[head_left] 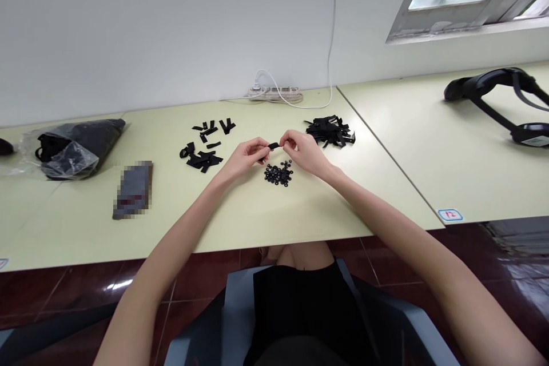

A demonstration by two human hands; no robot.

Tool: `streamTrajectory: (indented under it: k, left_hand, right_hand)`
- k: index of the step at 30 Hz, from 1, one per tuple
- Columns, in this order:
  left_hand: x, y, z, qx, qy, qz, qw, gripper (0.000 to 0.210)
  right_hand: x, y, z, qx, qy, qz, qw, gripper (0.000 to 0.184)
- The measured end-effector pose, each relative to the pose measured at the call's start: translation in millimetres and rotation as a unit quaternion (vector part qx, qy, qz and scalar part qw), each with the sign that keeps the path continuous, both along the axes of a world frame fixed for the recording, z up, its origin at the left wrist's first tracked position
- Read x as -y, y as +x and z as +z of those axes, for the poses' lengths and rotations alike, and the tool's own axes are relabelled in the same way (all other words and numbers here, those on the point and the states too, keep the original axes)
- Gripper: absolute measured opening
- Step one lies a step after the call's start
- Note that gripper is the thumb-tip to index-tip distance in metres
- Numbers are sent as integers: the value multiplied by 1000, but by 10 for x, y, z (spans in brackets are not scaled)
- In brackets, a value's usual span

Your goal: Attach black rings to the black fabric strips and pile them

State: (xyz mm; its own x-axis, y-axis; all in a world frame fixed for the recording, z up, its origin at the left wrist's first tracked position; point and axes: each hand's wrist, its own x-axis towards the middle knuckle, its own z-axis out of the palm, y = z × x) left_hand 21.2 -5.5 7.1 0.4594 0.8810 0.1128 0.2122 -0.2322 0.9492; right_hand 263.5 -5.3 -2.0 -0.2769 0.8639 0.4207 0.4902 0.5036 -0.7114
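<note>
Between my two hands, over the pale table, is a short black fabric strap. My left hand pinches its left part, and my right hand pinches the right end with thumb and forefinger. Just below the hands lies a heap of small black rings. A pile of black straps sits beyond my right hand. To the left of my left hand are more black straps, with several others scattered behind them.
A power strip with a white cable lies against the wall. On the left are a black plastic bag and a blurred flat dark item. A black headset-like frame rests at far right. A seam divides the tables.
</note>
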Motion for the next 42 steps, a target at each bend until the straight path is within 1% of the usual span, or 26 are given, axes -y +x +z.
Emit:
streamTrajectory:
  k: [2,6,9,11,13,15,17,19,20,23,27,31,34,38,42]
  left_hand:
    - [-15,-9,-4,3,1,7,1000,36]
    - [-50,-27,-16,7,5,31,999,35]
    - [-70,-38,-19,10,4,42,999,35]
    - [-70,-37,-11,12,-3,39,999,38]
    - [-57,-28,5,12,-14,29,999,40]
    - [-37,-14,24,10,-26,18,999,42]
    - [-16,-1,38,4,-38,-1,999,43]
    - [-3,5,39,-3,-50,-22,999,45]
    - [-2,4,34,-6,-53,-31,998,45]
    - [-18,-18,-5,-7,-51,-43,998,44]
    - [-56,-76,-50,-33,-45,-44,997,43]
    - [-73,-118,-44,-75,-12,-29,997,41]
    - [-68,-122,-42,-91,-9,-37,995,39]
    - [-53,-121,-48,-106,-14,-42,993,37]
    - [-44,-132,-15,-117,7,-38,992,37]
  right_hand:
    - [10,16,12,20,-7,24,999,16]
    - [77,5,25,67,-37,95,993,22]
    - [102,-10,8,80,-41,125,988,21]
    - [92,-15,-14,77,-35,125,989,18]
    - [71,-15,-35,60,-16,110,992,15]
    - [55,-15,-47,40,28,87,995,14]
    - [52,-16,-47,33,85,75,993,19]
    - [59,-17,-39,51,121,83,988,17]
    - [63,-16,-34,64,125,91,986,14]
    - [65,3,-22,93,111,105,984,12]
    - [35,61,-6,108,110,122,980,18]
    - [13,102,7,139,103,140,975,22]
    - [16,101,17,161,91,156,970,24]
    - [34,89,31,173,71,177,966,18]
    - [51,79,26,150,61,152,975,9]
